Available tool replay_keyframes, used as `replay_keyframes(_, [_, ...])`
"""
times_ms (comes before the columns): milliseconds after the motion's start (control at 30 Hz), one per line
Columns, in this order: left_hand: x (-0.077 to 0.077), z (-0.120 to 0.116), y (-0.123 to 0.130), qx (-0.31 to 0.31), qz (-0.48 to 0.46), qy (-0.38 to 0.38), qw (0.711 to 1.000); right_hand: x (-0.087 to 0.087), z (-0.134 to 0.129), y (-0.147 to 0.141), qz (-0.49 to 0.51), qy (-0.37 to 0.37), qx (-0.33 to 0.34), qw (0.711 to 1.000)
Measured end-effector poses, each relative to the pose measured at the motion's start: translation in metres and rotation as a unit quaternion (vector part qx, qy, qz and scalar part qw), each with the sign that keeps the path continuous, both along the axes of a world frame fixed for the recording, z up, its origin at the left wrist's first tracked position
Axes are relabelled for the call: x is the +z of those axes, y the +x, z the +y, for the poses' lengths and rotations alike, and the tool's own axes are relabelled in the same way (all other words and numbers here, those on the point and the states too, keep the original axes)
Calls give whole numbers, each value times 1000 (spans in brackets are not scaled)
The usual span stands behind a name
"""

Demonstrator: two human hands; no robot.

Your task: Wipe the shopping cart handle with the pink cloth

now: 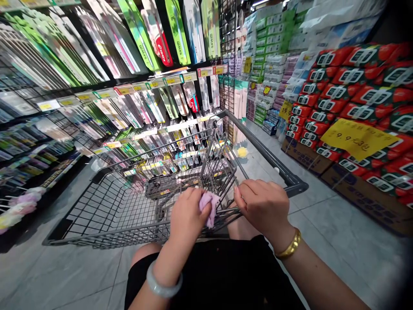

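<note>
My left hand (189, 211), with a pale bangle on its wrist, is closed around a crumpled lilac cloth (209, 207). It sits at the near side rim of a grey wire shopping cart (106, 234). Closed over a bar of the same cart near its handle end is my right hand (264, 204), a gold bracelet on the wrist; its fingertips are mostly hidden. Between the two hands stands the cart's folding wire seat section (222, 159). The cart's dark handle (267, 150) runs away from me, just beyond the right hand.
A rack of packaged toothbrushes (142, 34) fills the far side, with price strips (174, 79) along its shelves. Stacked red packs (342, 92) stand on cardboard boxes (364, 193) at right, with a yellow price sign (358, 137). Grey tiled floor (342, 241) surrounds the cart.
</note>
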State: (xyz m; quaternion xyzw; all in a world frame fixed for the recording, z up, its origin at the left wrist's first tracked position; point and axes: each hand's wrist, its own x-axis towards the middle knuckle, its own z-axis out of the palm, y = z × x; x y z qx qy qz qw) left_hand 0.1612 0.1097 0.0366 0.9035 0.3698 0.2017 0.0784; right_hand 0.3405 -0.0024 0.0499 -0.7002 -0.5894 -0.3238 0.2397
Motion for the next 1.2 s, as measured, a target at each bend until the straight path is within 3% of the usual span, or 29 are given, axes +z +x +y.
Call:
replay_keyframes(167, [-8, -25, -30, -26, -19, 43, 999, -2, 3, 1, 5, 2, -6, 1000])
replay_keyframes(333, [-1, -26, 0, -12, -71, -21, 997, 3, -2, 0, 46, 16, 15, 999])
replay_keyframes(433, [5, -22, 18, -11, -162, -95, 982, 12, -12, -13, 121, 15, 108, 987])
replay_keyframes(500, [8, -25, 23, -32, -254, -185, 949, 13, -14, -27, 143, -23, 186, 972])
replay_keyframes(567, [11, -30, 21, -51, -358, -307, 881, 6, -9, -43, 145, -72, 235, 958])
replay_keyframes(633, [12, -35, 13, -59, -423, -419, 802, -6, 1, -56, 161, -102, 244, 951])
replay_keyframes(700, [12, -35, -1, -67, -435, -464, 769, -18, 12, -64, 188, -106, 229, 949])
replay_keyframes(733, [11, -32, -10, -71, -426, -457, 777, -23, 15, -66, 199, -104, 221, 949])
replay_keyframes(800, [9, -21, -31, -73, -381, -379, 840, -29, 15, -68, 204, -104, 221, 948])
replay_keyframes(867, [7, -6, -51, -41, -296, -233, 925, -31, 8, -68, 190, -111, 244, 944])
replay_keyframes(933, [2, 8, -67, 10, -190, -86, 978, -32, 0, -70, 166, -120, 268, 941])
replay_keyframes(1000, [-5, 17, -74, 45, -96, -7, 994, -33, -3, -74, 136, -128, 274, 943])
replay_keyframes(1100, [-22, 19, -74, 48, 15, 40, 998, -35, 8, -87, 99, -143, 251, 952])
replay_keyframes(1200, [-36, 15, -72, 56, 62, 96, 992, -43, 26, -100, 82, -139, 221, 962])
